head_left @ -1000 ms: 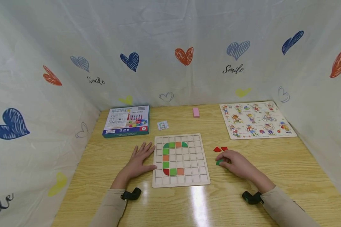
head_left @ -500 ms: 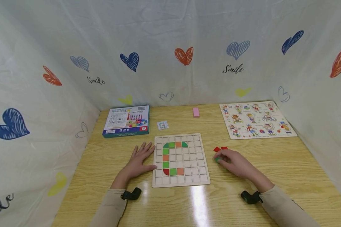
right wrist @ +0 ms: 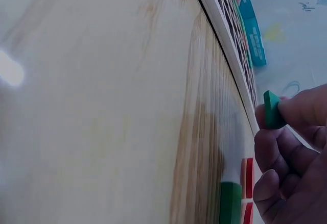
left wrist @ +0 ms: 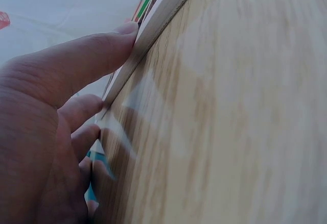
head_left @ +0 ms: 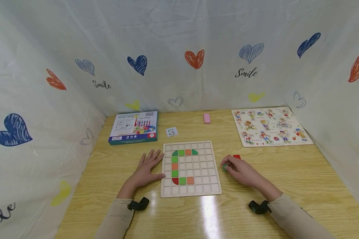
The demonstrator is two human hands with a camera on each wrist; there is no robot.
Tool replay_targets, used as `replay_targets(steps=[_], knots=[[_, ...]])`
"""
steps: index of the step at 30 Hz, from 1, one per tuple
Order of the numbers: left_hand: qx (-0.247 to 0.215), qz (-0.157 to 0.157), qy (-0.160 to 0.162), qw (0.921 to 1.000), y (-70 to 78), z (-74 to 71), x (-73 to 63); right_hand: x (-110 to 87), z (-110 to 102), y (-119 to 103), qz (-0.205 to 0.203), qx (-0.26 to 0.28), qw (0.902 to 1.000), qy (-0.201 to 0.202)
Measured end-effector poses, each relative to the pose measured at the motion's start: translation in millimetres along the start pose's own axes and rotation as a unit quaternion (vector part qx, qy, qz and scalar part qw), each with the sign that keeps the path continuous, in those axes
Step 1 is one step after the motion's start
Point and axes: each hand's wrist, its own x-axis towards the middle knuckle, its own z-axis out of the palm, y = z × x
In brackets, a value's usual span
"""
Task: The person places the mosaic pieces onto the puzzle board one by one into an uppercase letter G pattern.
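Note:
In the head view, a wooden grid board [head_left: 201, 186] holds green, orange and red tiles along its upper row, left side and lower row. My left hand [head_left: 148, 168] rests on the table with spread fingers, its thumb and fingertips touching the board's left edge. Just right of the board, my right hand [head_left: 240, 170] pinches a green tile [right wrist: 273, 110] between thumb and finger, above the table. Beneath this hand, the right wrist view has another green piece [right wrist: 231, 203] on the table, beside red pieces [right wrist: 247, 175]. One red piece [head_left: 237, 156] shows past the hand in the head view.
A small pattern card [head_left: 172, 131] lies behind the board. A boxed toy set [head_left: 133, 127] sits back left, a pink block [head_left: 207, 118] back centre, and a picture puzzle board [head_left: 272, 126] back right. White printed sheeting encloses the table behind and at both sides.
My right hand has lifted the green tile from near the red pieces and moved left, towards the board. It now covers most of one red piece. The left hand stays in place.

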Motion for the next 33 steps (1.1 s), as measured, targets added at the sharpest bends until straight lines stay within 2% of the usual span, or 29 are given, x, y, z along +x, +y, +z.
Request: replay_targets(steps=[5,9,17,21,26,33], knots=[[-0.002,0.003,0.002,1.0000,-0.9,0.6,-0.1,3.2,5.0,-2.8,0.012,0.025,0.9994,0.019],[0.005,-0.003,0.000,1.0000,-1.1,0.7,-0.1,7.6,11.8,-7.1,0.004,0.062,0.9977,0.025],[0.003,-0.002,0.003,1.0000,0.1,-0.1,-0.1,18.8,32.9,-28.4,-0.012,0.106,0.9943,-0.013],[0.004,-0.001,0.003,1.0000,0.7,-0.1,-0.5,24.7,44.4,-40.1,-0.011,0.102,0.9944,-0.028],[0.003,-0.003,0.001,1.0000,0.2,0.2,-0.5,30.4,56.3,-48.7,-0.017,0.071,0.9968,-0.034],[0.004,0.005,0.007,1.0000,-1.0,0.7,0.2,33.6,61.8,-57.1,-0.030,0.044,0.9980,-0.036]])
